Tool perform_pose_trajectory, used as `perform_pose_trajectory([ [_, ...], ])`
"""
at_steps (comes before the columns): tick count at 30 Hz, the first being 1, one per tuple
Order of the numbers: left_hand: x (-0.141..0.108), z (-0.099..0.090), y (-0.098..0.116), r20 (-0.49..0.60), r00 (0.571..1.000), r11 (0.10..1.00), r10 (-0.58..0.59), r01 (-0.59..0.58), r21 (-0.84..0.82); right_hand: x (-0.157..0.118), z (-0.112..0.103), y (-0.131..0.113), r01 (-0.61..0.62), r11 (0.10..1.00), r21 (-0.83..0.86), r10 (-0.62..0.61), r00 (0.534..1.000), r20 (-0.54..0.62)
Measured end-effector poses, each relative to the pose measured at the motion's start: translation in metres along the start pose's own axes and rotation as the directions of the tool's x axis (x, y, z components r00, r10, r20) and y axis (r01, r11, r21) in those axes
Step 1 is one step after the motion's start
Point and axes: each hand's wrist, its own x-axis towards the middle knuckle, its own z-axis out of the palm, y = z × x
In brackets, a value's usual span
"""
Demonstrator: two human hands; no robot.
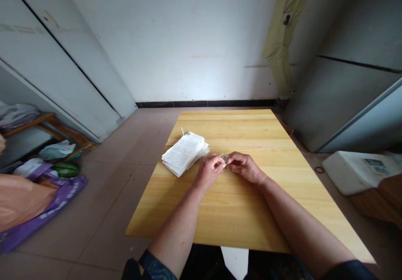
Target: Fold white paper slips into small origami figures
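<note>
My left hand [210, 170] and my right hand [244, 167] meet over the middle of the wooden table [238, 217]. Between their fingertips is a small piece of paper [224, 157], pinched from both sides. Most of it is hidden by the fingers, so its exact shape is hard to make out. Just left of my left hand lies a stack of printed paper sheets [185, 152], loosely piled and slightly fanned. A thin paper strip [182, 131] sticks up at the far edge of the stack.
White wall [201, 41] stands beyond the table. A grey refrigerator [348, 70] and a white foam box [358, 173] are on the right. On the left floor are a watermelon [66, 169] and a purple bag [67, 192]. White paper [236, 261] shows below the table's near edge.
</note>
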Motion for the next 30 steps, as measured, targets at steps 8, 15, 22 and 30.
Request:
perform_pose_trajectory([
  [8,0.0,0.002,-0.003,-0.049,0.996,0.995,0.08,-0.077,0.067,0.002,-0.001,-0.005,0.122,0.97,-0.212,-0.115,0.992,0.043],
  [15,-0.001,0.005,-0.003,-0.103,0.98,0.982,0.169,-0.159,0.097,0.002,-0.003,-0.008,0.017,0.983,-0.181,-0.007,0.998,0.06],
  [22,0.0,0.004,-0.006,-0.109,0.974,0.976,0.199,-0.188,0.107,0.001,-0.003,-0.009,-0.024,0.991,-0.134,0.029,0.999,0.033],
  [30,0.0,0.001,-0.014,-0.099,0.977,0.974,0.19,-0.174,0.147,-0.001,-0.006,-0.01,-0.102,0.993,-0.056,0.104,0.994,0.033],
])
